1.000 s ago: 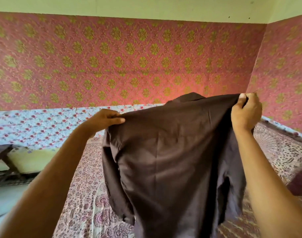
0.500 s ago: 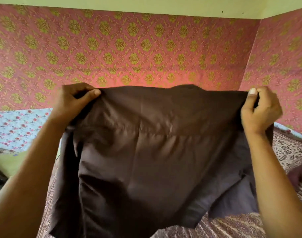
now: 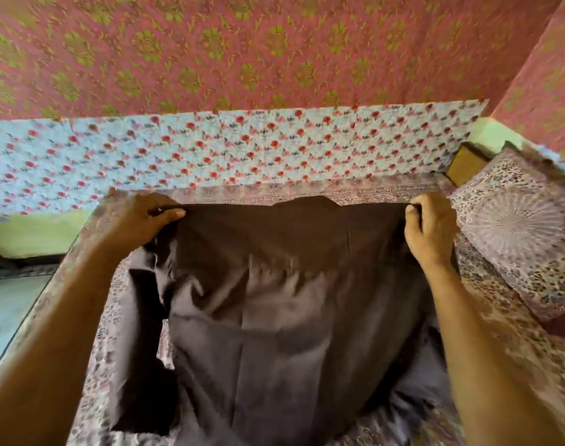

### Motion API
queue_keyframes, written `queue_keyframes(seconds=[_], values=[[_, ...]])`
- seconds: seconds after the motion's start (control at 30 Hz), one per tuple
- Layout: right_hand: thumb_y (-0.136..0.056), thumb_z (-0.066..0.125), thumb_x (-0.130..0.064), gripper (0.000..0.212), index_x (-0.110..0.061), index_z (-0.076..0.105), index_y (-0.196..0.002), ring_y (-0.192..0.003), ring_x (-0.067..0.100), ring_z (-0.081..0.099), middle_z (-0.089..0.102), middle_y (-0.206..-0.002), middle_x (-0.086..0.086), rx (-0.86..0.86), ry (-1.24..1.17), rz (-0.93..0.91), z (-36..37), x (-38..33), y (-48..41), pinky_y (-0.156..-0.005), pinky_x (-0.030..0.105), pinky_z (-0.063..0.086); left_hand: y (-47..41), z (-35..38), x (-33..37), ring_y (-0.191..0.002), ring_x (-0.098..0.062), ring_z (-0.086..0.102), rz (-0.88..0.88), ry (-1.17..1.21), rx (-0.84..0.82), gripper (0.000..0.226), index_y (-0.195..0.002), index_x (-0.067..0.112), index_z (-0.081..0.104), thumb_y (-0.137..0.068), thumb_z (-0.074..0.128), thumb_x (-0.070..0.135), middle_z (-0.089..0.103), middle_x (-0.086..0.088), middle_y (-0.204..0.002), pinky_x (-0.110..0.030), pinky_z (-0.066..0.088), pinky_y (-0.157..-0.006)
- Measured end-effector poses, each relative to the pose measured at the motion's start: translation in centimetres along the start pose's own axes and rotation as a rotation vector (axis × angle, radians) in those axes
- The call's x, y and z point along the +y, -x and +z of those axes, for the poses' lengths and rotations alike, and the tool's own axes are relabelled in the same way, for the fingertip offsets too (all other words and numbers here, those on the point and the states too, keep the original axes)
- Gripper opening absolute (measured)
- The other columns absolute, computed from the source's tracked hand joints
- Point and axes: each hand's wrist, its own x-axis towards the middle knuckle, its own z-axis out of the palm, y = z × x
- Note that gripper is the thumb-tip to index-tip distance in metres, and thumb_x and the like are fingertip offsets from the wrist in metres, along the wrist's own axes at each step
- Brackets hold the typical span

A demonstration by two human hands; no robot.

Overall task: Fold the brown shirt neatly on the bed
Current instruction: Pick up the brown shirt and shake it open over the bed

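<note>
now both hands' fingers [image 3: 170, 215] pinch the brown shirt's [image 3: 274, 300] shoulders.

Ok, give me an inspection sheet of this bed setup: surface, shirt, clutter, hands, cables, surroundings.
Surface: bed with a patterned sheet.
Job's things: brown shirt, spread out, creased, not yet folded.
Clutter: pillow at the right.
Hands: left hand and right hand each grip a top corner of the shirt.
Cables: nothing seen.
Surroundings: pink patterned wall, floral cloth behind the bed, floor at left.
</note>
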Motion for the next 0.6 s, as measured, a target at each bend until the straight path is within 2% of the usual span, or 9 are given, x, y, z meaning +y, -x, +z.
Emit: queue_keyframes(seconds=[0.07, 0.1, 0.17, 0.27, 0.33, 0.4, 0.47, 0.53, 0.6], values=[[-0.089, 0.042, -0.018, 0.023, 0.002, 0.053, -0.085, -0.077, 0.036, 0.05, 0.056, -0.081, 0.02, -0.077, -0.027, 0.011, 5.3, 1.8, -0.4, -0.069, 0.041, 0.036, -3.4, 3.3, -2.0, -0.061, 0.015, 0.054, -0.043, -0.06, 0.062, 0.009, -0.09, 0.014, 0.065, -0.087, 0.063, 0.005, 0.058, 0.001, -0.07, 0.0, 0.036, -0.058], [-0.09, 0.043, -0.017, 0.022, 0.002, 0.054, -0.086, -0.076, 0.038, 0.052, 0.058, -0.081, 0.02, -0.097, -0.044, 0.029, 7.9, 2.5, -0.6, -0.069, 0.043, 0.04, -5.1, 4.7, -3.2, -0.066, 0.011, 0.056, -0.066, -0.065, 0.082, 0.013, -0.096, 0.013, 0.065, -0.088, 0.061, 0.004, 0.057, -0.002, -0.074, -0.001, 0.037, -0.06], [-0.088, 0.051, -0.009, 0.015, 0.005, 0.054, -0.089, -0.076, 0.042, 0.054, 0.059, -0.08, 0.021, -0.11, -0.078, 0.08, 12.8, 3.6, -0.6, -0.067, 0.048, 0.044, -8.0, 7.5, -6.4, -0.084, -0.017, 0.06, -0.112, -0.047, 0.091, 0.015, -0.1, 0.008, 0.064, -0.088, 0.058, 0.002, 0.058, -0.005, -0.085, -0.021, 0.046, -0.072], [-0.082, 0.049, 0.0, 0.008, 0.004, 0.055, -0.086, -0.072, 0.04, 0.053, 0.059, -0.077, 0.019, -0.176, -0.1, 0.113, 20.4, 5.5, -0.2, -0.065, 0.044, 0.042, -12.5, 12.1, -12.9, -0.078, -0.026, 0.055, -0.167, -0.13, 0.106, 0.011, -0.085, 0.015, 0.061, -0.086, 0.055, 0.007, 0.058, -0.016, -0.094, -0.037, 0.045, -0.073], [-0.076, 0.042, 0.006, 0.02, -0.005, 0.059, -0.08, -0.063, 0.036, 0.051, 0.06, -0.07, 0.01, -0.254, -0.088, 0.093, 25.0, 7.2, 1.0, -0.062, 0.041, 0.042, -14.6, 15.1, -16.9, -0.069, -0.029, 0.055, -0.186, -0.197, 0.09, 0.036, -0.069, 0.04, 0.056, -0.075, 0.041, 0.008, 0.057, -0.011, -0.079, -0.035, 0.044, -0.067], [-0.075, 0.043, 0.009, 0.031, -0.012, 0.064, -0.085, -0.068, 0.039, 0.052, 0.063, -0.073, 0.007, -0.307, -0.041, 0.082, 29.6, 8.9, 2.6, -0.066, 0.039, 0.04, -16.4, 18.6, -21.0, -0.078, -0.032, 0.059, -0.201, -0.203, 0.053, 0.051, -0.068, 0.044, 0.058, -0.071, 0.035, -0.001, 0.062, -0.011, -0.084, -0.036, 0.047, -0.074], [-0.077, 0.037, 0.001, 0.039, -0.012, 0.067, -0.099, -0.078, 0.042, 0.054, 0.067, -0.089, 0.009, -0.356, 0.055, 0.044, 34.0, 10.0, 4.5, -0.076, 0.038, 0.036, -17.8, 22.2, -23.7, -0.091, -0.038, 0.061, -0.248, -0.225, 0.01, 0.046, -0.089, 0.021, 0.069, -0.076, 0.037, -0.01, 0.065, -0.018, -0.103, -0.044, 0.049, -0.081], [-0.08, 0.027, -0.012, 0.049, -0.011, 0.064, -0.113, -0.093, 0.043, 0.053, 0.064, -0.11, 0.009, -0.447, 0.15, -0.006, 37.7, 10.6, 6.4, -0.086, 0.042, 0.037, -18.8, 25.8, -26.3, -0.099, -0.042, 0.06, -0.24, -0.287, -0.002, 0.038, -0.106, 0.001, 0.066, -0.079, 0.04, 0.001, 0.062, -0.023, -0.115, -0.046, 0.048, -0.085], [-0.083, 0.028, -0.017, 0.049, -0.012, 0.058, -0.122, -0.104, 0.042, 0.048, 0.059, -0.124, 0.008, -0.52, 0.2, 0.014, 41.4, 11.2, 7.7, -0.092, 0.05, 0.036, -19.9, 28.8, -29.2, -0.114, -0.042, 0.054, -0.253, -0.269, -0.075, 0.051, -0.119, -0.005, 0.058, -0.074, 0.042, 0.013, 0.055, -0.026, -0.126, -0.043, 0.04, -0.098]])
